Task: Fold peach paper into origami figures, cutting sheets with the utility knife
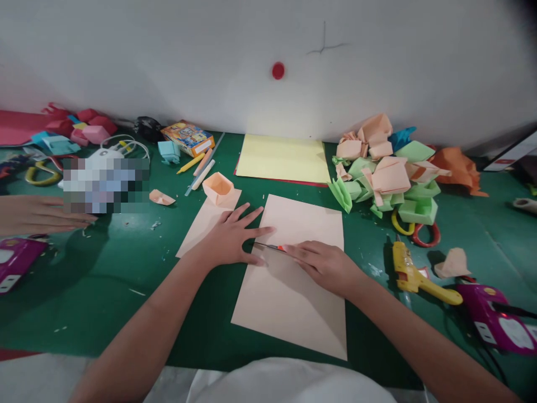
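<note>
Nearest me, the peach sheet (289,305) lies by the near edge of the bench (75,308). My right hand (322,262) grips a slim pointed tool (274,247), its tip between thumb and forefinger of my spread left hand (229,238); a slip could nick them. Loose bracing could skew the sheet. Yellow paper (285,157) lies at the far edge.

Sheet (302,308): plain pale peach. Thin blade tool (279,248): orange-red patch. Surface (126,319): deep green, pale flecks. Folded-paper heap (391,177): peach, light green, some blue. Crumpled paper (461,169): orange. Far paper (285,158): pale yellow, red edge. Glue gun (406,270): yellow. Scissors (434,235): one loop yellow, one red. Small box (188,138): orange-yellow and blue print.
</note>
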A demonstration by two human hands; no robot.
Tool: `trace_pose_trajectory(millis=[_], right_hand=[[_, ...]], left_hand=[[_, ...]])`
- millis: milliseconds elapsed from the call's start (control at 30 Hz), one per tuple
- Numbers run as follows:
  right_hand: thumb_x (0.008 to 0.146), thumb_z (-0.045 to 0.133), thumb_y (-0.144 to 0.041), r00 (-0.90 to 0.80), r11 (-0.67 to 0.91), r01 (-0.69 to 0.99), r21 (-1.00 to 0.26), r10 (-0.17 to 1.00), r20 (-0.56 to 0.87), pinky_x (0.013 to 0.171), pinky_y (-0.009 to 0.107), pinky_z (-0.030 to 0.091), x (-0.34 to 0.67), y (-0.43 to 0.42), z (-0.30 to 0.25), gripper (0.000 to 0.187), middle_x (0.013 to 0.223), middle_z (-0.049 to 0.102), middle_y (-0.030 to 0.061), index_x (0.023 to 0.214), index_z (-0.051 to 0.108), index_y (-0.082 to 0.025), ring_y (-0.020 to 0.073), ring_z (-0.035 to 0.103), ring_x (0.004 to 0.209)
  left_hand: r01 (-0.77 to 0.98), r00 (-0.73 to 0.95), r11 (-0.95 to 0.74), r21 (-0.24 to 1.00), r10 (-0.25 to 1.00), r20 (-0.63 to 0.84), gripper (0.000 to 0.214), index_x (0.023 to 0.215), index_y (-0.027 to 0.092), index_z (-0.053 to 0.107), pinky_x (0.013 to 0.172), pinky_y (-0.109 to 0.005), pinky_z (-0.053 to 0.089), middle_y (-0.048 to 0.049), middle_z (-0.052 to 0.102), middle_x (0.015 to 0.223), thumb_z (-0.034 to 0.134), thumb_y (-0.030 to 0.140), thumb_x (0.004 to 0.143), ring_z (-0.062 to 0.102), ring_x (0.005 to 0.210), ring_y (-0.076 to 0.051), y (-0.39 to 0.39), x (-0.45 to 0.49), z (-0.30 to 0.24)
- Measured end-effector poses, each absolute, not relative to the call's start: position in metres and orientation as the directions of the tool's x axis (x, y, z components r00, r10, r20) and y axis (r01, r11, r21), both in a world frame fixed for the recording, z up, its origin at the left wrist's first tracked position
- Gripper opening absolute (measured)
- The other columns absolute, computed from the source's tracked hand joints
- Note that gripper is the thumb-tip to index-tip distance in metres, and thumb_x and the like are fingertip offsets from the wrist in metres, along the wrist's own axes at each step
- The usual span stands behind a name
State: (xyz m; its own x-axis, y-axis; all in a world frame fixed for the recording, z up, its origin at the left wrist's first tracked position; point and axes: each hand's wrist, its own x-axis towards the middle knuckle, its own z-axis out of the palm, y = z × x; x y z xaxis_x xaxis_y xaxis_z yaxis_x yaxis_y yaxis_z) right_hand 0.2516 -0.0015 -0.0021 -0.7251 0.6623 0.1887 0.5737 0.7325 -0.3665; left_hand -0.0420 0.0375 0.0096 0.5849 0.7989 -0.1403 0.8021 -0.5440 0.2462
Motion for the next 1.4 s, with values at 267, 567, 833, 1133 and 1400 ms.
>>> trace_pose_trajectory(millis=[267,567,833,1133,1400], right_hand=[[0.104,0.047,-0.02,-0.722,0.741,0.582,-0.335,0.661,0.205,0.086,0.036,0.061,0.2538,-0.0023,-0.0064,0.044,0.121,0.073,0.0081,0.147,0.054,-0.027,0.0212,0.07,0.105],[0.105,0.043,-0.023,-0.717,0.718,0.594,-0.363,0.677,0.167,0.085,0.039,0.062,0.2519,-0.0037,-0.0053,0.042,0.12,0.073,0.008,0.145,0.055,-0.025,0.0225,0.07,0.103],[0.107,0.039,-0.025,-0.71,0.703,0.6,-0.382,0.688,0.151,0.084,0.038,0.06,0.2497,-0.0043,-0.0047,0.042,0.115,0.073,0.0077,0.146,0.054,-0.025,0.0221,0.07,0.101],[0.106,0.041,-0.025,-0.699,0.684,0.608,-0.402,0.702,0.136,0.089,0.036,0.059,0.2487,-0.0036,-0.0042,0.042,0.116,0.072,0.0076,0.147,0.054,-0.026,0.0213,0.07,0.103],[0.105,0.042,-0.025,-0.698,0.689,0.611,-0.39,0.701,0.143,0.083,0.036,0.06,0.2501,-0.0038,-0.0074,0.042,0.113,0.072,0.0067,0.146,0.054,-0.027,0.0214,0.07,0.099]], left_hand=[[0.813,0.572,-0.526,0.249,0.8,-0.181,0.085,0.15,0.055,0.038,0.121,-0.062,0.014,0.0054,0.014,0.171,0.066,0.081,0.074,0.012,0.155,-0.043,0.0399,-0.0432,0.0104],[0.814,0.571,-0.522,0.255,0.8,-0.186,0.086,0.15,0.055,0.038,0.121,-0.062,0.014,0.0043,0.013,0.171,0.066,0.081,0.073,0.012,0.156,-0.04,0.0378,-0.0441,0.012],[0.82,0.561,-0.506,0.267,0.803,-0.201,0.086,0.151,0.054,0.037,0.121,-0.061,0.014,0.0039,0.014,0.171,0.068,0.079,0.074,0.015,0.155,-0.04,0.0352,-0.0445,0.0183],[0.813,0.571,-0.516,0.27,0.798,-0.192,0.086,0.15,0.055,0.037,0.12,-0.062,0.016,0.0033,0.012,0.171,0.067,0.08,0.074,0.013,0.156,-0.039,0.0359,-0.0469,0.0163],[0.814,0.565,-0.509,0.279,0.804,-0.184,0.084,0.147,0.056,0.041,0.121,-0.062,0.016,0.0048,0.015,0.171,0.067,0.082,0.071,0.013,0.156,-0.04,0.0356,-0.0472,0.0167]])
